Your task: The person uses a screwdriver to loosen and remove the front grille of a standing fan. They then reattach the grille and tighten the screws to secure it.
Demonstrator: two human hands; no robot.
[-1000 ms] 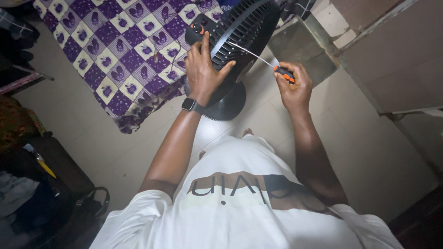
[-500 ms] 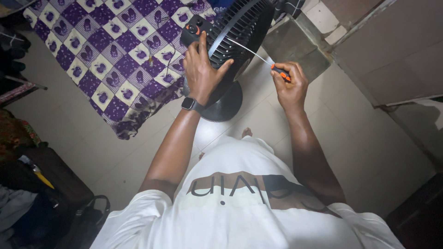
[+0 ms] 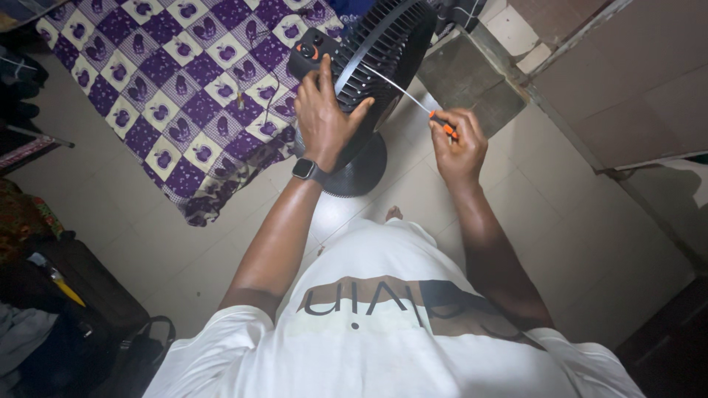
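Head view: left hand (image 3: 324,118) flat on fan (image 3: 383,51) grille edge; right hand (image 3: 459,147) gripping screwdriver (image 3: 424,110), tip seemingly in grille.

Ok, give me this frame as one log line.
left hand: flat on black fan grille | right hand: grips orange-handled screwdriver, tip at grille | fan base on tiled floor | purple checked cloth at left

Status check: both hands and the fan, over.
Left hand flat on black fan grille. Right hand gripping screwdriver, tip at grille. Nothing blocking.
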